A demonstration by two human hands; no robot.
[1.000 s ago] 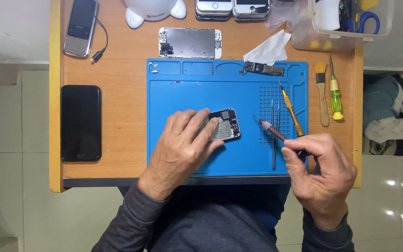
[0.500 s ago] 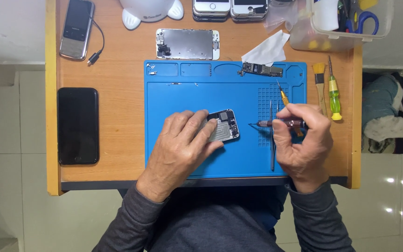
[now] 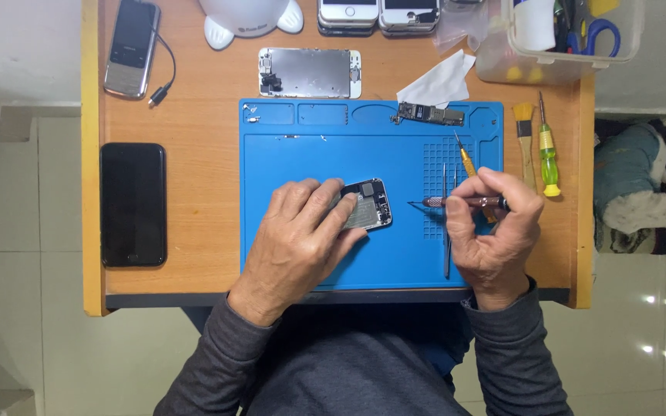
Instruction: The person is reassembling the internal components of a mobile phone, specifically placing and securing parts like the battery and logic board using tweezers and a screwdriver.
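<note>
My left hand (image 3: 298, 231) lies flat on an opened phone body (image 3: 369, 204) and pins it to the blue work mat (image 3: 310, 139); only the phone's right end with its inner parts shows. My right hand (image 3: 495, 231) grips a dark precision screwdriver (image 3: 460, 202) held level, tip pointing left, a short gap from the phone's right edge. Metal tweezers (image 3: 446, 231) lie upright on the mat under the screwdriver. A yellow-handled tool (image 3: 466, 158) rests just above my right hand.
A circuit board (image 3: 429, 115) and white tissue (image 3: 441, 81) sit at the mat's top. A bare phone frame (image 3: 310, 73), black phone (image 3: 133, 204), grey phone with cable (image 3: 131, 46), brush (image 3: 526, 139), green screwdriver (image 3: 549, 154) and clear tool box (image 3: 564, 38) stand around.
My right hand has risen from the mat's lower right and swung the screwdriver from a slant to level, its tip now near the phone. My left hand has stayed on the phone.
</note>
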